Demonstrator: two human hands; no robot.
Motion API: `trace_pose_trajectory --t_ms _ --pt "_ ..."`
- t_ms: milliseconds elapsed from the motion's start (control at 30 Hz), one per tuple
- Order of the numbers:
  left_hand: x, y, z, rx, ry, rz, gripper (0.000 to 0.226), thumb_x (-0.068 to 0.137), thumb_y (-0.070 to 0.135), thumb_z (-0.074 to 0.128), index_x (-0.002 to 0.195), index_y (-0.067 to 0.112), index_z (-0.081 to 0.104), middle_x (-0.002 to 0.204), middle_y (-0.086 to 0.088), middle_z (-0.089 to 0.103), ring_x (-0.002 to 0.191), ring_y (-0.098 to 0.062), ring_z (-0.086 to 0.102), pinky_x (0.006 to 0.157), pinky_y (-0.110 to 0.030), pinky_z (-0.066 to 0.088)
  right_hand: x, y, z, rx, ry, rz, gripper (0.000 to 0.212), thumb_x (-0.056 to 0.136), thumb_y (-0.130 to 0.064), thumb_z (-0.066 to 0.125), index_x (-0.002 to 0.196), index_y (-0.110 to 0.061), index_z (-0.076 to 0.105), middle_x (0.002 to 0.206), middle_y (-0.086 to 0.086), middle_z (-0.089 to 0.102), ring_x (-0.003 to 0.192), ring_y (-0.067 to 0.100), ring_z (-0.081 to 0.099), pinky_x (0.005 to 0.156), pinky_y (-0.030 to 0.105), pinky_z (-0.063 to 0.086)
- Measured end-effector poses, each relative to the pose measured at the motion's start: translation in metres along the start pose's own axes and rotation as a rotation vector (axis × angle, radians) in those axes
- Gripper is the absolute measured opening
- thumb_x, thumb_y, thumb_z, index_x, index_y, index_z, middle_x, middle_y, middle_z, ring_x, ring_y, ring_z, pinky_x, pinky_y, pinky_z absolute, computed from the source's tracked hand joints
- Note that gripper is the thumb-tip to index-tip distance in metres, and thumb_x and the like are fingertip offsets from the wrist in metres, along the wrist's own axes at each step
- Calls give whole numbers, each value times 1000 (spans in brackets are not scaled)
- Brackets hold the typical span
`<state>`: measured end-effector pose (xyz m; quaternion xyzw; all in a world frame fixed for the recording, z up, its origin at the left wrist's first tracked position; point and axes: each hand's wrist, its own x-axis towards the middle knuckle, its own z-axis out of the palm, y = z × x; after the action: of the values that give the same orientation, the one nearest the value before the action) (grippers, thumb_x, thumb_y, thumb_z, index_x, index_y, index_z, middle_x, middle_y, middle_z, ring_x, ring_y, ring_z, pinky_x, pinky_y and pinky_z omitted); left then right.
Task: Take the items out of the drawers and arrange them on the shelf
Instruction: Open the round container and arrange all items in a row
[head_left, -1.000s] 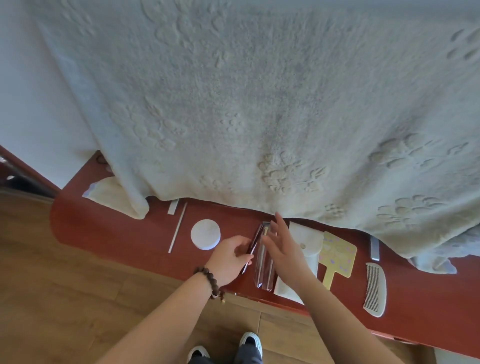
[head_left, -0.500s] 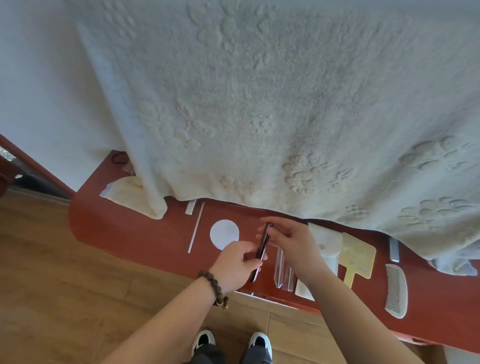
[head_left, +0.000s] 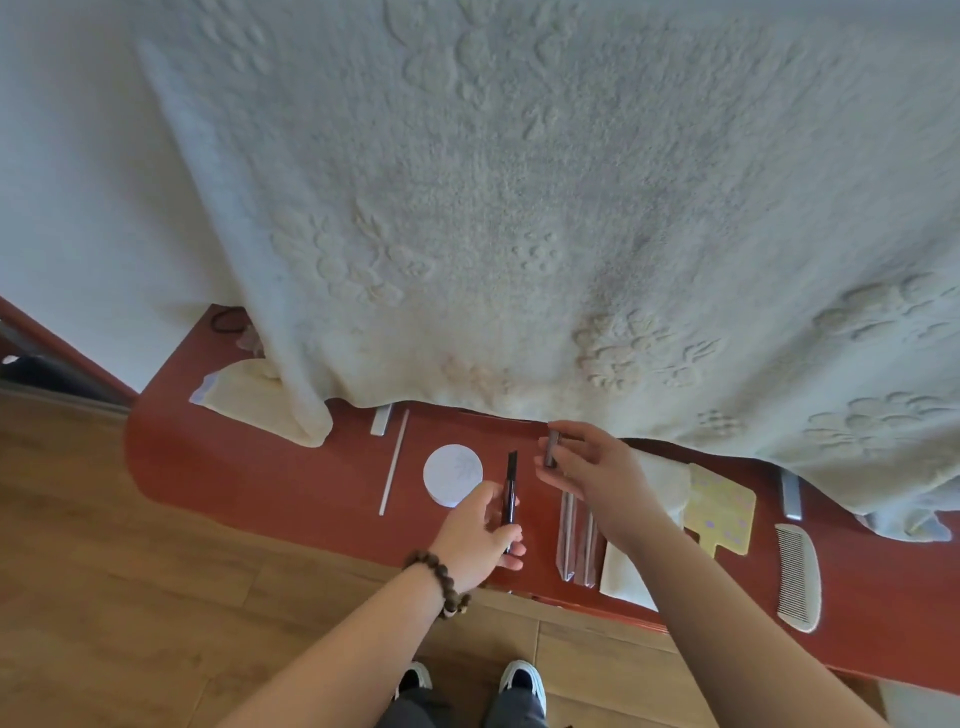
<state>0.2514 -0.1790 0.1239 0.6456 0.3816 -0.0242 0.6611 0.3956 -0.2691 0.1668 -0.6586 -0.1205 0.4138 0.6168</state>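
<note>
A long red shelf (head_left: 311, 483) runs across the view above a wood floor (head_left: 104, 571), its back half covered by a hanging cream blanket (head_left: 519, 208). Bare shelf lies open at the left end; the right part is crowded. The left hand (head_left: 475, 535), fingers curled, grips the lower end of a dark pen (head_left: 510, 488) just right of a white disc (head_left: 453, 474). The right hand (head_left: 597, 473) pinches the pen's cap (head_left: 551, 449), held apart from the pen. Clear tubes (head_left: 576, 540) lie below the right hand. A yellow mirror (head_left: 722, 514) and comb (head_left: 797, 577) sit farther right.
</note>
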Motion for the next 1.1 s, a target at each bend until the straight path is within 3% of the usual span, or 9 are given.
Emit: trace_pose_trajectory --t_ms 100,200,333,500,567,667,767,900,1100 --pt "12 -1 4 17 28 -24 30 87 -5 56 112 10 52 95 -15 63 80 -20 70 69 -30 60 2 13 -8 -265 -23 -18 41 79 -17 75 116 -30 62 101 -3 72 96 9 68 82 22 50" --pt "24 -2 9 20 88 -37 22 85 -5 60 106 -2 58 94 -16 65 79 -20 71 70 -31 60 8 21 -16 -432 8 -9 41 76 -28 76 111 -42 60 87 -6 74 89 1 66 72 15 42" --pt "32 -6 15 129 190 -40 36 81 2 69 115 -2 56 86 -4 59 65 -11 67 64 -26 60 18 39 -19 -638 45 -26 47 78 -27 74 122 -32 58 87 -7 71 84 3 64 78 21 46" --pt "37 -12 19 288 217 -30 33 83 10 69 112 4 56 81 -11 66 64 -21 71 61 -36 60 24 55 -20 -893 -5 -125 43 79 -25 74 120 -24 60 102 -6 62 84 5 56 75 15 43" --pt "40 -16 18 392 222 -19 34 82 17 71 112 8 56 86 -9 68 68 -20 71 65 -36 60 26 62 -20 -998 -42 -172 44 80 -25 74 121 -19 60 117 -3 56 98 8 53 80 14 39" --pt "43 -20 17 579 238 25 34 81 29 73 105 13 56 93 -6 67 77 -18 66 72 -30 56 28 70 -20 -1130 -49 -207 47 82 -28 72 126 -18 58 126 -2 55 121 17 43 99 25 33" --pt "46 -21 19 669 275 50 30 79 36 73 90 17 52 79 3 59 69 -13 56 58 -20 42 28 75 -20 -1177 -20 -215 48 82 -31 70 127 -20 57 128 -4 55 123 18 39 103 29 31" --pt "46 -25 24 707 296 48 34 79 38 73 83 19 45 67 10 46 65 -13 51 55 -19 37 29 78 -19 -1186 -24 -221 49 83 -31 70 129 -21 56 129 -4 54 124 18 38 105 31 31" --pt "44 -31 24 680 306 48 39 75 43 75 84 21 44 71 10 50 67 -13 53 52 -16 34 28 79 -19 -1169 -12 -229 54 82 -32 70 132 -20 53 130 -2 53 124 20 38 105 30 30"
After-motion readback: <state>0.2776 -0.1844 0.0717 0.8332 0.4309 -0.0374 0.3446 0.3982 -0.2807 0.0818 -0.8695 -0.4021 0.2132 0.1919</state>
